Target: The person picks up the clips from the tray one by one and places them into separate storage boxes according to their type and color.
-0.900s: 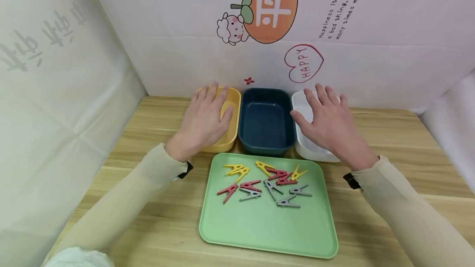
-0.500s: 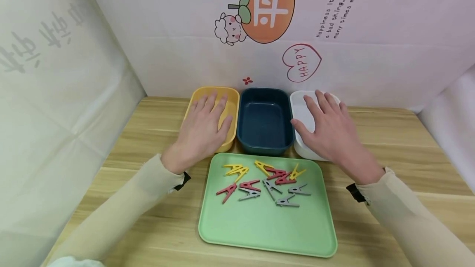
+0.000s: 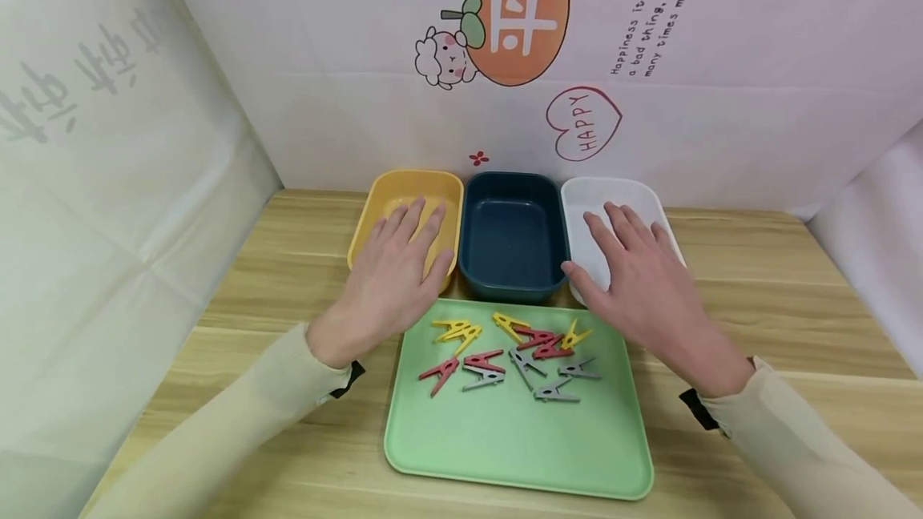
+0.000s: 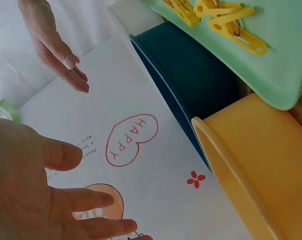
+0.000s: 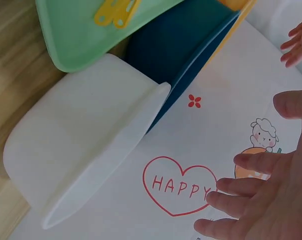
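My left hand (image 3: 385,275), fingers spread and holding nothing, hovers over the front of the yellow bin (image 3: 447,191) in the head view. Over the white bin (image 3: 591,192) is my right hand (image 3: 645,287), its fingers also extended and nothing in its grasp. Both wrist views show the hands apart from the bins. Between the two stands a dark blue bin (image 3: 513,243). In front of the bins lies a green tray (image 3: 505,447) with several plastic clothespins in yellow (image 3: 510,325), red (image 3: 440,375) and grey (image 3: 557,392), bunched in its far half.
The three bins stand side by side at the back of the wooden table (image 3: 288,255), close to a white printed cloth (image 3: 346,102). Another white cloth (image 3: 108,207) hangs along the left side. The tray's far edge sits right by the bins.
Both hands have drawn back toward the body, uncovering more of the yellow and white bins. The clothespins and tray stay where they were; the head view has shifted slightly.
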Motion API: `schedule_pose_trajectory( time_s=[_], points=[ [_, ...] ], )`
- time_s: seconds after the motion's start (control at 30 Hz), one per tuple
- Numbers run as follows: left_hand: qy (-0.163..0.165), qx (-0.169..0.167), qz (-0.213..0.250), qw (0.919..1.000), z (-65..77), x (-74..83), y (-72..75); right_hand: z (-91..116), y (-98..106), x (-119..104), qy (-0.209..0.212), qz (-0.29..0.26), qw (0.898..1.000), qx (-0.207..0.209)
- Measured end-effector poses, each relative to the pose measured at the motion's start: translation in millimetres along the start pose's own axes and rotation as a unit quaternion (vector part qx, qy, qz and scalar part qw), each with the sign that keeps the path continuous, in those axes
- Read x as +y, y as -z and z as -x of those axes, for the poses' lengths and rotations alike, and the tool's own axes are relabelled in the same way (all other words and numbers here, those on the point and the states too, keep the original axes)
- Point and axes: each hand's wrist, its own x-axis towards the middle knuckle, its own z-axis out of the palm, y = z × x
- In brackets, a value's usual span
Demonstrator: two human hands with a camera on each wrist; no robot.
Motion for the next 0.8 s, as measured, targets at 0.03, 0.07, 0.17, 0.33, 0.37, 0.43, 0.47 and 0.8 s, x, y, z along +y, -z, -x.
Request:
schedule_pose_trajectory(
  time_s=[0.03, 0.07, 0.17, 0.33, 0.37, 0.43, 0.47, 0.8],
  points=[
    [0.0, 0.001, 0.003, 1.0, 1.6, 0.2, -0.2, 2, -1, -1, 0.002, -0.001, 1.0, 0.002],
    [0.0, 0.003, 0.006, 1.0, 3.2, 0.2, -0.5, 4, -2, -1, 0.004, -0.001, 1.0, 0.005],
    [-0.002, 0.006, 0.011, 0.9999, 7.9, 0.0, -0.8, 10, -3, -3, 0.008, -0.002, 1.0, 0.01],
    [-0.009, 0.012, 0.009, 0.9998, 15.1, -0.5, -0.5, 20, -4, -6, 0.014, -0.005, 1.0, 0.016],
    [-0.01, 0.013, 0.008, 0.9998, 16.3, -0.5, -0.3, 21, -5, -6, 0.016, -0.006, 1.0, 0.018],
    [-0.011, 0.015, 0.006, 0.9998, 18.9, -0.5, 0.3, 25, -6, -8, 0.023, -0.007, 0.999, 0.025],
    [-0.012, 0.015, 0.005, 0.9998, 20.0, -0.7, 0.7, 27, -6, -8, 0.026, -0.007, 0.999, 0.03],
    [-0.011, 0.026, -0.009, 0.9996, 33.6, -6.6, 2.4, 50, -11, -17, 0.049, -0.02, 0.997, 0.049]
  ],
)
